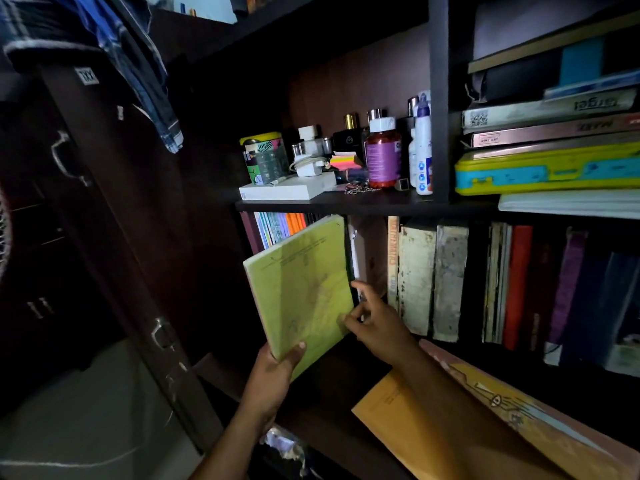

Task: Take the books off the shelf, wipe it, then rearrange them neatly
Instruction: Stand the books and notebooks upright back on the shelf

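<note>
- Now gripped at its lower corner by the left hand (273, 372), thumb on the cover: green book (299, 289), tilted, in front of the shelf (346, 204), at 12 o'clock from that hand.
- At 3 o'clock of the book's lower edge: right hand (375, 327), fingers loosely curled, fingertips touching the cover, forefinger pointing toward upright books (433, 278).
- Under the right forearm: yellow envelope (388, 407).

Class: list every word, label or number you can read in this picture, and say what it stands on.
"TKY" or similar: white sticker on the dark wardrobe, uncertain.
"arget", upside down: spine of a stacked book.
QR code: same stack, no words legible.
Green book, purple-labelled bottle, upright spines: print too blurred.
</note>
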